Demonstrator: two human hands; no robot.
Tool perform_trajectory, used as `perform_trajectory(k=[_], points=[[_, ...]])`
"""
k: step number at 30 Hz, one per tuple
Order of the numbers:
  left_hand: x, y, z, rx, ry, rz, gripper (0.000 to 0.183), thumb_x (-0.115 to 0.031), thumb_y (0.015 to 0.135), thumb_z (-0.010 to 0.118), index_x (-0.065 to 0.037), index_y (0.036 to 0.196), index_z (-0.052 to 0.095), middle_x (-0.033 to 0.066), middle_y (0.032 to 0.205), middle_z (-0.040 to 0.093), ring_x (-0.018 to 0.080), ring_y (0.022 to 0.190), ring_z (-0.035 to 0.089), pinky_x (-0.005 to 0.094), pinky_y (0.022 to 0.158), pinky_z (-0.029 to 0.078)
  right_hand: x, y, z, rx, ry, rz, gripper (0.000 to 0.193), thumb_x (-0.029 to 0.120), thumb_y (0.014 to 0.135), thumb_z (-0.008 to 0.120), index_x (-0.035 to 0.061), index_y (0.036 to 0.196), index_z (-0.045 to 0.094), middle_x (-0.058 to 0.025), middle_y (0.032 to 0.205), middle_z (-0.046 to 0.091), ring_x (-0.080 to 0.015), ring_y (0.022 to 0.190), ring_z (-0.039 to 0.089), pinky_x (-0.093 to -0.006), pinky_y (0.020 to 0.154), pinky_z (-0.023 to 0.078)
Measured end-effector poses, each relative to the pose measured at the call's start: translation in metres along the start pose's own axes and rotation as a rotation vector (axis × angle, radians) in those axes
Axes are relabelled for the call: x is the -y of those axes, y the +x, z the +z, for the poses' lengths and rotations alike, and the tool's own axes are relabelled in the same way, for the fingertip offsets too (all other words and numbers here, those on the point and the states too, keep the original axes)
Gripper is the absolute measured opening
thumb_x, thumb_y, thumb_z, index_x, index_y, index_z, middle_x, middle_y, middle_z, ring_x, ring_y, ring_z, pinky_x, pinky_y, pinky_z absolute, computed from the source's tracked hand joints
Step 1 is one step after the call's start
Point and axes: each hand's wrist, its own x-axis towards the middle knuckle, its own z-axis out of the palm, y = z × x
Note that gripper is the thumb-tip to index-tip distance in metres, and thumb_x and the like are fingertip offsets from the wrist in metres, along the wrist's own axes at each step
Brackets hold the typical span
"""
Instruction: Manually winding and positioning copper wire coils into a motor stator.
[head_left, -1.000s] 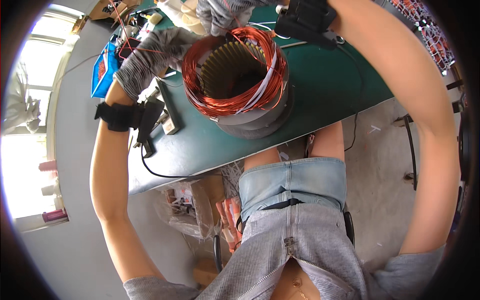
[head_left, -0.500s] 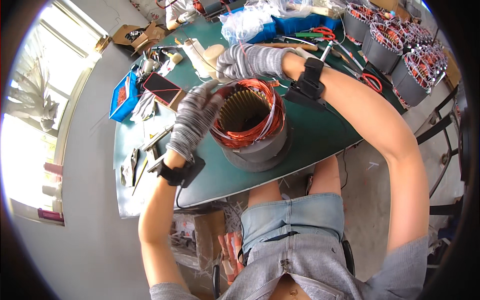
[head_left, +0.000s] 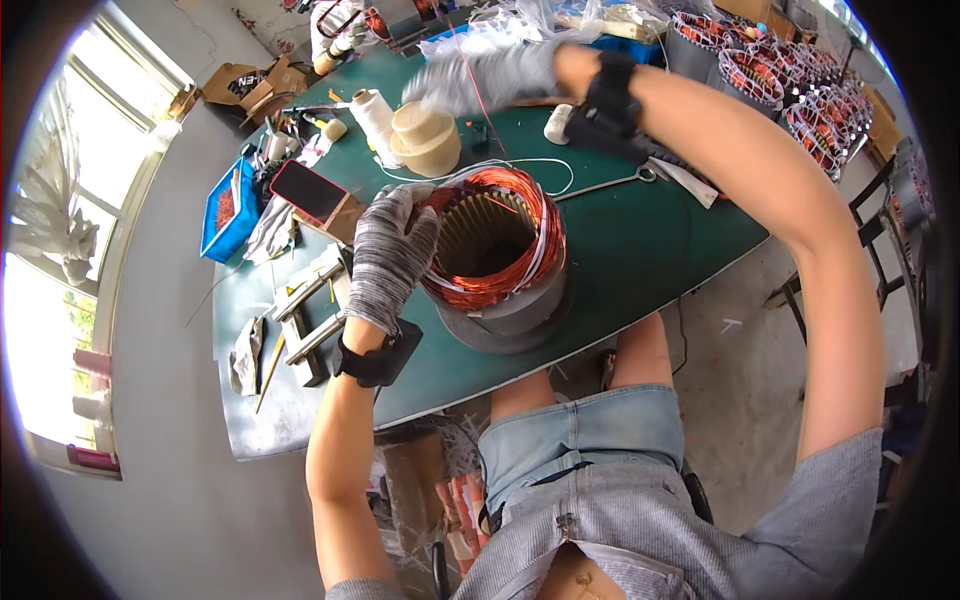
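A grey motor stator (head_left: 508, 318) stands upright on the green table, its top ringed with copper windings (head_left: 480, 290) bound by white cord. Yellowish slot liners (head_left: 468, 235) line the bore. My left hand (head_left: 392, 245), in a grey striped glove, has its fingers curled onto the left rim of the windings. Beyond the stator, my right hand (head_left: 485, 80), gloved alike, is raised over the table and smeared by motion, so its fingers do not show clearly. A thin red strand (head_left: 476, 95) passes by it. Loose white cord (head_left: 560, 163) loops out behind the windings.
Cream spools (head_left: 425, 140) stand behind the stator. On the left are a phone (head_left: 308, 190) on a box, a blue bin (head_left: 232, 212) and a metal fixture (head_left: 310, 300). More stators (head_left: 750, 78) stand at the far right. Another person's gloved hand (head_left: 345, 42) is at the back.
My right hand has left the far side of the windings, moving up and slightly away. My left hand has stayed at the left rim. The view has shifted a little.
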Motion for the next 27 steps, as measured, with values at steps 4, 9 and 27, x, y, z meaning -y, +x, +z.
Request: perform_trajectory(k=[4, 9, 27], points=[[0.009, 0.000, 0.003, -0.055, -0.076, -0.054, 0.020, -0.009, 0.081, 0.058, -0.001, 0.098, 0.063, 0.0140, 0.086, 0.060, 0.0246, 0.078, 0.061, 0.0329, 0.075, 0.048, 0.022, -0.023, -0.032, 0.007, 0.265, 0.194, 0.028, 0.013, 0.081, 0.060, 0.0045, 0.108, 0.062, -0.0150, 0.099, 0.064, -0.0239, 0.086, 0.062, -0.0347, 0.078, 0.049], [0.010, -0.001, 0.003, -0.092, -0.123, -0.095, 0.020, -0.013, 0.082, 0.062, 0.000, 0.097, 0.063, 0.0145, 0.083, 0.062, 0.0227, 0.076, 0.062, 0.0332, 0.073, 0.049, 0.080, -0.020, 0.022, -0.038, 0.317, 0.260, 0.026, 0.019, 0.077, 0.067, 0.0067, 0.101, 0.066, -0.0136, 0.089, 0.066, -0.0266, 0.082, 0.063, -0.0323, 0.075, 0.049], [0.021, 0.021, -0.008, 0.178, -0.416, -0.013, 0.027, -0.012, 0.089, 0.058, 0.000, 0.113, 0.060, 0.0044, 0.092, 0.064, 0.0094, 0.077, 0.056, 0.0245, 0.071, 0.049, 0.079, -0.076, -0.033, 0.041, 1.129, 0.669, 0.035, 0.028, 0.096, 0.046, 0.0056, 0.121, 0.056, -0.0023, 0.093, 0.061, -0.0086, 0.075, 0.057, -0.0208, 0.069, 0.050]])
